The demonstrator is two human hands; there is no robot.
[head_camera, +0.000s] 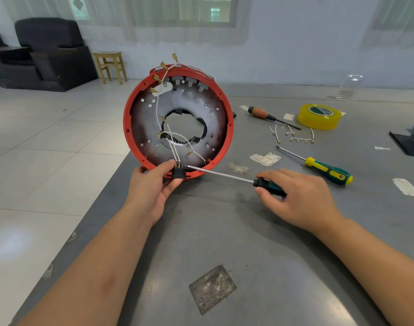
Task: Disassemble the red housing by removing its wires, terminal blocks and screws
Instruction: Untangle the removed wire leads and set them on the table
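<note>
The round red housing stands on its edge on the grey table, open side facing me. White wires with brass lugs run across its grey inner plate. A black terminal block sits at the bottom rim. My left hand pinches that block and the rim between thumb and fingers. My right hand grips the dark green handle of a long screwdriver. Its tip touches the block's brass terminals.
Removed white wires lie to the right on the table. A yellow-green screwdriver, a wooden-handled screwdriver and a yellow tape roll lie there too. The table's left edge runs close to the housing. A stool and armchair stand far left.
</note>
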